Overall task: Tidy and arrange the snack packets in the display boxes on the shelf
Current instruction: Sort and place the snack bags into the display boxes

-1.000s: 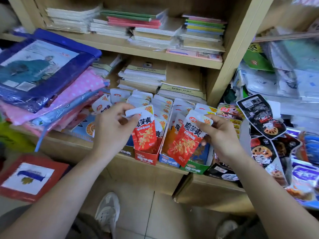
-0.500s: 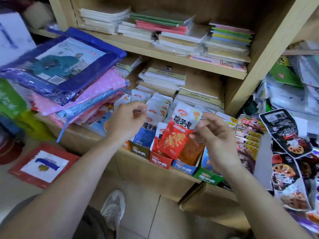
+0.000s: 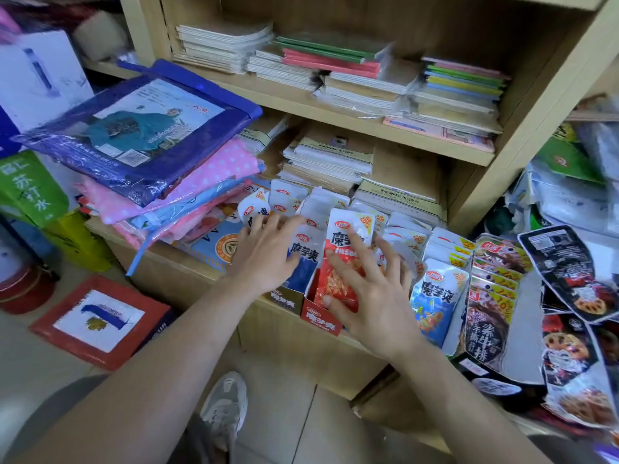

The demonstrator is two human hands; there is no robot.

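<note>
Ideally pressing evenly, spread-fingered right hand (image 3: 371, 296) seats a red foil packet (image 3: 346, 229) in its red cardboard box (image 3: 320, 321); flat-fingered left hand (image 3: 268, 252) steadies blue foil packets (image 3: 304, 262).

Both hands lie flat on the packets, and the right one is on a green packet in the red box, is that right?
Not quite. The head view shows the right hand on a red packet, not a green one, in the red box. The left hand also lies flat on the packets.
</note>
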